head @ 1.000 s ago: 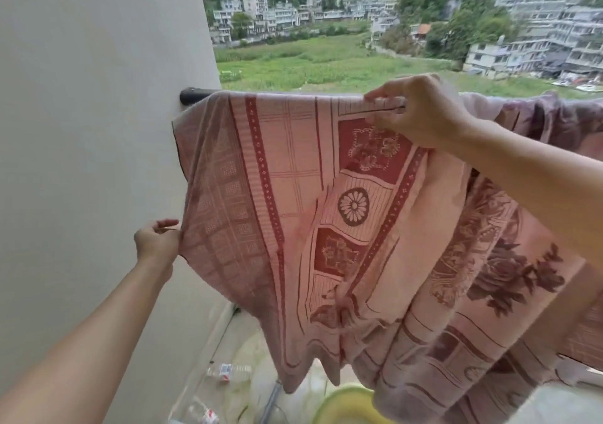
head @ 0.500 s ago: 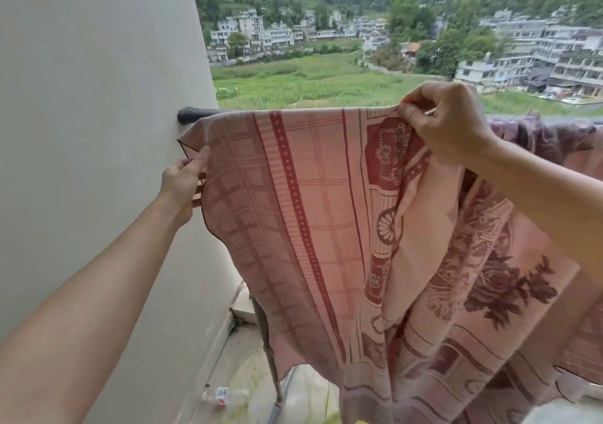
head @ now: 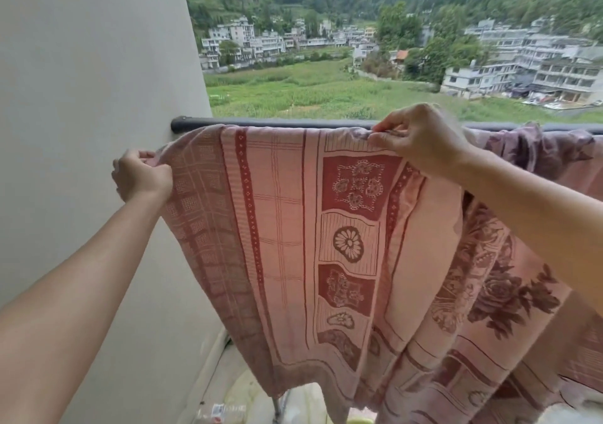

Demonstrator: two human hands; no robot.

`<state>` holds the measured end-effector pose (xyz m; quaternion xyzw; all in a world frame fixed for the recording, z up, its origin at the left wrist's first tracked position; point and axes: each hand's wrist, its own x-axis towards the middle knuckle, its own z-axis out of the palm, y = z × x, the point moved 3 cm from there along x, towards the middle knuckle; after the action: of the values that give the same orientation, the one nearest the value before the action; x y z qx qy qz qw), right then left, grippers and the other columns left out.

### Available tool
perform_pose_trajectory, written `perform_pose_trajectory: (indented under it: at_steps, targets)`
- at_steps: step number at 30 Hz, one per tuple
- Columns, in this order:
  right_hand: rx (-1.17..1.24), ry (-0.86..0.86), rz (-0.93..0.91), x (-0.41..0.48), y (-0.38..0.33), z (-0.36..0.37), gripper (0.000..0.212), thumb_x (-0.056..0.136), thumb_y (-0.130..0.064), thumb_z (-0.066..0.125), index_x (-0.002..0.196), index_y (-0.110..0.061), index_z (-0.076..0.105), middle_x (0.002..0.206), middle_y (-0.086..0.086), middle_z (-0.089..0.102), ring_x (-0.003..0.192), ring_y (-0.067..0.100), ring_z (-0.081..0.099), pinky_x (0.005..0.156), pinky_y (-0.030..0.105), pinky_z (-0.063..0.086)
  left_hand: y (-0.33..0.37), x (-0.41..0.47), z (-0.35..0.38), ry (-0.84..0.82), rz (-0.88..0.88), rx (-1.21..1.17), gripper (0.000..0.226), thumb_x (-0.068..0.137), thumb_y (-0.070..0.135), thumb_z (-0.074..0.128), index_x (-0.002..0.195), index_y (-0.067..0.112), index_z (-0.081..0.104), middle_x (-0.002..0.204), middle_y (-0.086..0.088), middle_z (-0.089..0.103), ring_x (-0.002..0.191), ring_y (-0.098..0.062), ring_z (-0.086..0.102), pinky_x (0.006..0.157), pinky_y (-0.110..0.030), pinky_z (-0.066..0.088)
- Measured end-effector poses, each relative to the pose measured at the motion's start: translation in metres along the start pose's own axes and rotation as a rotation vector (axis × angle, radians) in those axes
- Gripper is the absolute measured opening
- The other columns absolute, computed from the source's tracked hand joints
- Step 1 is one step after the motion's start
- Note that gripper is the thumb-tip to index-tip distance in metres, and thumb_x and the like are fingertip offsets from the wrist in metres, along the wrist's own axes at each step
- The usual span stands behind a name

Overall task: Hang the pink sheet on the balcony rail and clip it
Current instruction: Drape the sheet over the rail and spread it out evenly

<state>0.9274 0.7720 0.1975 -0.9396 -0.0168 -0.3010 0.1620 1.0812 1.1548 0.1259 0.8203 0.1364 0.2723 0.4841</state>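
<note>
The pink sheet (head: 280, 227), patterned with dark red squares and flowers, hangs over the dark balcony rail (head: 261, 123) and drapes down toward me. My left hand (head: 142, 175) pinches the sheet's left edge just below the rail, close to the wall. My right hand (head: 421, 136) pinches the sheet's top fold right at the rail. To the right the sheet bunches in folds along the rail. No clip is visible.
A plain grey wall (head: 91, 97) stands at the left, where the rail ends. Below the sheet lie a plastic bottle (head: 222, 410) and a wet floor. Beyond the rail are a green field and buildings.
My left hand has climbed along the sheet's left edge from low down to just under the rail. My right hand has shifted right along the rail, spreading the sheet flatter.
</note>
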Motion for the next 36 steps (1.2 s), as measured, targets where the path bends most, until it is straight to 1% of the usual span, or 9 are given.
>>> perform_pose_trajectory:
  at_steps: [3, 7, 12, 16, 21, 28, 31, 33, 36]
  targets:
    - [-0.004, -0.020, 0.012, -0.006, 0.004, -0.007, 0.031, 0.084, -0.044, 0.069, 0.108, -0.025, 0.072, 0.084, -0.007, 0.067, 0.068, 0.011, 0.062, 0.058, 0.022, 0.048, 0.050, -0.037, 0.016, 0.008, 0.309, 0.068, 0.029, 0.084, 0.013, 0.052, 0.111, 0.013, 0.061, 0.126, -0.015, 0.051, 0.121, -0.032, 0.045, 0.102, -0.045, 0.036]
    - [0.019, 0.115, 0.069, -0.016, 0.041, -0.052, 0.033, 0.087, -0.036, 0.067, 0.112, -0.015, 0.070, 0.105, 0.001, 0.073, 0.091, 0.009, 0.066, 0.083, 0.032, 0.056, 0.137, -0.106, 0.057, -0.133, 0.710, -0.081, 0.022, 0.087, 0.012, 0.055, 0.108, 0.013, 0.062, 0.114, -0.009, 0.058, 0.112, -0.025, 0.052, 0.101, -0.040, 0.040]
    - [-0.213, 0.215, 0.307, -0.047, 0.122, -0.154, 0.043, 0.090, -0.051, 0.058, 0.118, -0.019, 0.066, 0.116, 0.000, 0.070, 0.102, 0.015, 0.063, 0.080, 0.028, 0.048, 0.225, -0.199, 0.109, -0.406, 0.943, -0.125, 0.021, 0.094, 0.022, 0.054, 0.112, 0.013, 0.060, 0.114, -0.004, 0.062, 0.108, -0.020, 0.055, 0.100, -0.037, 0.038]
    - [-0.298, 0.069, 0.302, -0.094, 0.167, -0.175, 0.078, 0.076, -0.081, 0.039, 0.119, -0.022, 0.066, 0.114, 0.001, 0.070, 0.103, 0.024, 0.065, 0.087, 0.043, 0.052, 0.238, -0.239, 0.142, -0.396, 0.949, 0.091, 0.046, 0.100, 0.049, 0.030, 0.117, 0.016, 0.058, 0.114, -0.004, 0.067, 0.101, -0.026, 0.060, 0.096, -0.042, 0.033]
    - [-0.175, 0.218, 0.176, -0.106, 0.195, -0.183, 0.025, 0.085, -0.027, 0.064, 0.106, -0.017, 0.075, 0.100, 0.003, 0.075, 0.091, 0.021, 0.069, 0.076, 0.036, 0.056, 0.238, -0.250, 0.139, -0.289, 0.941, 0.220, 0.058, 0.099, 0.054, 0.025, 0.120, 0.012, 0.059, 0.107, -0.017, 0.069, 0.099, -0.037, 0.060, 0.090, -0.043, 0.036]
    - [-0.267, 0.448, 0.672, -0.084, 0.311, -0.273, 0.038, 0.079, -0.039, 0.050, 0.084, -0.004, 0.065, 0.085, 0.019, 0.064, 0.091, 0.029, 0.065, 0.080, 0.042, 0.051, 0.235, -0.236, 0.142, -0.254, 0.900, 0.333, 0.067, 0.095, 0.063, 0.019, 0.125, 0.014, 0.054, 0.107, -0.022, 0.068, 0.099, -0.045, 0.059, 0.086, -0.045, 0.041]
    - [-0.221, 0.387, 0.893, -0.083, 0.421, -0.300, 0.060, 0.067, -0.049, 0.048, 0.098, 0.000, 0.064, 0.104, 0.020, 0.068, 0.104, 0.035, 0.065, 0.093, 0.042, 0.049, 0.237, -0.233, 0.150, -0.254, 0.854, 0.390, 0.079, 0.090, 0.071, 0.010, 0.127, 0.016, 0.053, 0.102, -0.025, 0.068, 0.095, -0.043, 0.061, 0.084, -0.045, 0.047]
    - [-0.202, 0.289, 0.913, -0.088, 0.424, -0.294, 0.070, 0.057, -0.058, 0.052, 0.097, -0.003, 0.068, 0.107, 0.019, 0.069, 0.104, 0.034, 0.065, 0.091, 0.040, 0.050, 0.239, -0.234, 0.153, -0.262, 0.826, 0.441, 0.079, 0.090, 0.070, 0.008, 0.129, 0.018, 0.053, 0.104, -0.027, 0.067, 0.097, -0.044, 0.060, 0.086, -0.047, 0.047]
    - [-0.245, 0.191, 0.850, -0.104, 0.372, -0.283, 0.046, 0.076, -0.051, 0.065, 0.096, -0.011, 0.073, 0.104, 0.015, 0.070, 0.098, 0.033, 0.065, 0.080, 0.036, 0.049, 0.243, -0.237, 0.152, -0.254, 0.788, 0.534, 0.067, 0.096, 0.062, 0.013, 0.137, 0.024, 0.051, 0.121, -0.027, 0.062, 0.107, -0.045, 0.057, 0.091, -0.046, 0.045]
